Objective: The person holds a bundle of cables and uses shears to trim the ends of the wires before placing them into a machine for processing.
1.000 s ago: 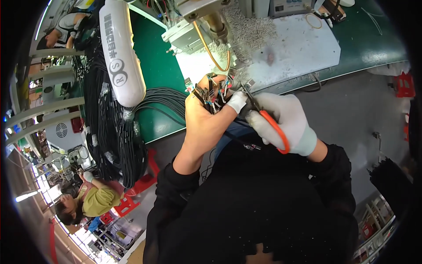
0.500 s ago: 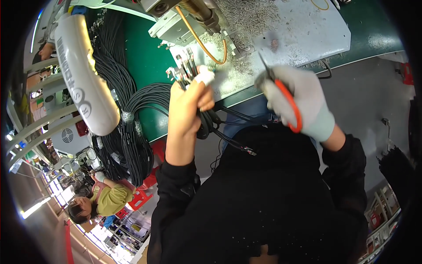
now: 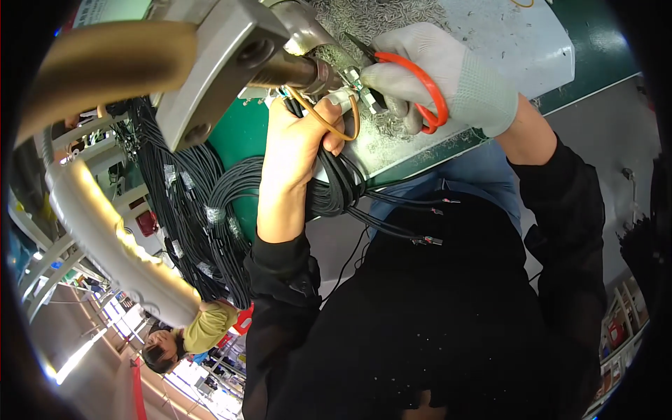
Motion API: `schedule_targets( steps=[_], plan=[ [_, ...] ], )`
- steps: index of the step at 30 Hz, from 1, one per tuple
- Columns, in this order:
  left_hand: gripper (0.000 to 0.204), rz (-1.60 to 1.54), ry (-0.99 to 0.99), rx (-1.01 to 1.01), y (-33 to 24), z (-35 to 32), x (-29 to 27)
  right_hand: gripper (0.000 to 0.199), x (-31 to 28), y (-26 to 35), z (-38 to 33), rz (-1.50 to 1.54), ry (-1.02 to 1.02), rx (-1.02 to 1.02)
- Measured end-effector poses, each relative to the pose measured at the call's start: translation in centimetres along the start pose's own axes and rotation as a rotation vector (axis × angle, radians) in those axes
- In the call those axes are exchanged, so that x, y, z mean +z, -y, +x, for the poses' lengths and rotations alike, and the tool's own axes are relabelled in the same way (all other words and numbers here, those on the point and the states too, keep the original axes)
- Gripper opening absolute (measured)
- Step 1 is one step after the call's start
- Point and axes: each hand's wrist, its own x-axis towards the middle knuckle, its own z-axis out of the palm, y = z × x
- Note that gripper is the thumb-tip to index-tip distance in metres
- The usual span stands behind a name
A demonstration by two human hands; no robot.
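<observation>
Bundle of black insulated wires clamped in bare left hand, ends raised to grey metal machine head. Gloved right hand closed round orange-handled cutters, just beside head, above grey worktop. Judged: trimming step; next calls for steady blade placement.

Both hands raised, left hand bare, right hand gloved, fingers curled.

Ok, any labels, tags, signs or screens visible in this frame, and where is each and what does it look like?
Small pale tags: wrapped around the black cable bundle hanging left of the left hand; rectangular, whitish.
Pale sign panel: top left edge, above the grey machine arm; light with green trim, mostly cut off.
Red tag: left of the cables; small, squarish.
No screens or packages can be made out.
</observation>
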Motion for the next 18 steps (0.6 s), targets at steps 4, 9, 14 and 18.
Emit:
schedule_targets(
  steps=[4,9,14,18],
  plan=[
    [0.007,-0.021,-0.004,0.014,0.3,0.1,-0.2,0.031,-0.3,2.1,0.5,0.197,-0.006,0.443],
    [0.015,-0.052,-0.014,0.012,0.7,-0.3,-0.3,0.028,-0.4,1.7,0.5,0.230,0.042,0.493],
    [0.022,0.329,-0.192,-0.004,0.3,-1.4,0.7,0.026,-0.7,1.2,0.2,0.304,0.068,0.401],
    [0.026,0.467,-0.179,0.041,0.2,-1.4,0.7,0.027,-0.7,0.7,0.1,0.298,0.073,0.370]
  ],
)
